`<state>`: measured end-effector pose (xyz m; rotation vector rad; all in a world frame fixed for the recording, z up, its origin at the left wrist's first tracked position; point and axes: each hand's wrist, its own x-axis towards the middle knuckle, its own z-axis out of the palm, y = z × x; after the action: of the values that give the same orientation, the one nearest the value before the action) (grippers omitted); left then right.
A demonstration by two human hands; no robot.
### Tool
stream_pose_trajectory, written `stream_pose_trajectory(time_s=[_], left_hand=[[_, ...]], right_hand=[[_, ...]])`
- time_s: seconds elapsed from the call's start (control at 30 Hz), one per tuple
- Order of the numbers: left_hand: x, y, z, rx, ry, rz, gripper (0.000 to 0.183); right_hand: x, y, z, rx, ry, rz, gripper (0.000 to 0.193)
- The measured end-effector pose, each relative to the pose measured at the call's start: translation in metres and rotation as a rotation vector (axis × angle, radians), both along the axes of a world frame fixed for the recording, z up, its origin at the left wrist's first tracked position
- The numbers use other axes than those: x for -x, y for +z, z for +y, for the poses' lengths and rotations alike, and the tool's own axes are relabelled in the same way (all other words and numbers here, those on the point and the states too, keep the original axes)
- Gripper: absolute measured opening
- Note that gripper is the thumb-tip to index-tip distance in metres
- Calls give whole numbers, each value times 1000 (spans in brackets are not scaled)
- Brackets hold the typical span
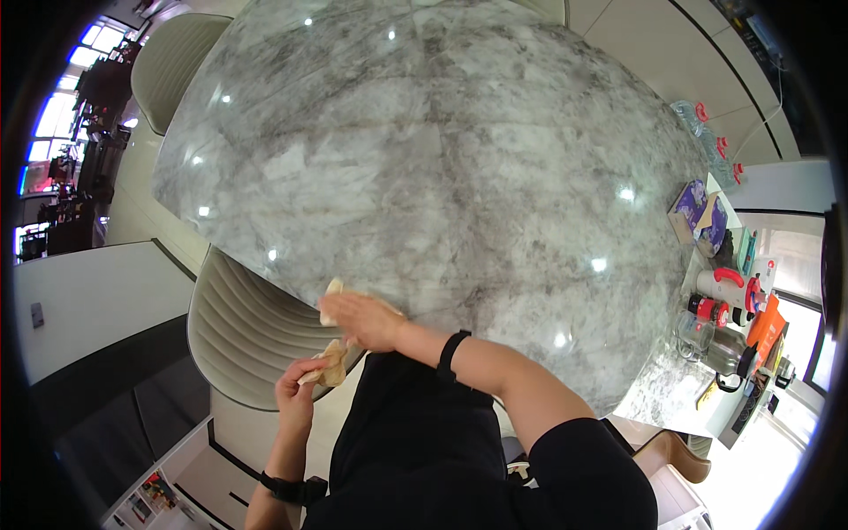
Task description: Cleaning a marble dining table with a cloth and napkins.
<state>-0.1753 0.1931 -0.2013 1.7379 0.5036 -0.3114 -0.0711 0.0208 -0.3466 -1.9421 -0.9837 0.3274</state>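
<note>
Cloth (332, 365) pinched in left hand (297, 387), just off the near-left edge of the table (495, 177); second cloth (334, 288) under right hand (367, 321) at that edge, cannot tell whether gripped. Seemingly mid-wipe; cannot tell how much done or left.

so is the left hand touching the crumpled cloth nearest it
Touching: the head view shows the left hand gripping one end of the beige cloth, its fingers pressed on the fabric with no gap.
</note>
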Motion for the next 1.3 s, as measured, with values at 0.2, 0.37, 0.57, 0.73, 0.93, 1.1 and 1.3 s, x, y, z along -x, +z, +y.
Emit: stream_pose_trajectory(time_s=[0.2, 0.37, 0.57, 0.73, 0.93, 1.1, 1.3], left_hand=[[-6, -5, -23, -2, -71, 19, 28], [-1, -9, -22, 35, -92, 28, 31], [-14, -14, -21, 27, -114, 16, 30], [-20, -27, -5, 37, -48, -106, 23], [-21, -25, 3, 36, -74, -150, 19], [-26, -17, -2, 4, -128, -135, 19], [-56, -16, -29, 21, -299, -121, 21]], right_hand=[[-119, -3, -121, 344, -705, -58, 66], [-87, 22, -263, 1143, -866, -227, 63], [92, -9, -383, 875, -1485, -107, 64], [122, -12, -326, 891, -1360, -236, 66], [55, 31, -120, 742, -611, 88, 74], [59, 11, -59, 410, -486, -163, 74], [133, 20, -149, 575, -722, 154, 74]])
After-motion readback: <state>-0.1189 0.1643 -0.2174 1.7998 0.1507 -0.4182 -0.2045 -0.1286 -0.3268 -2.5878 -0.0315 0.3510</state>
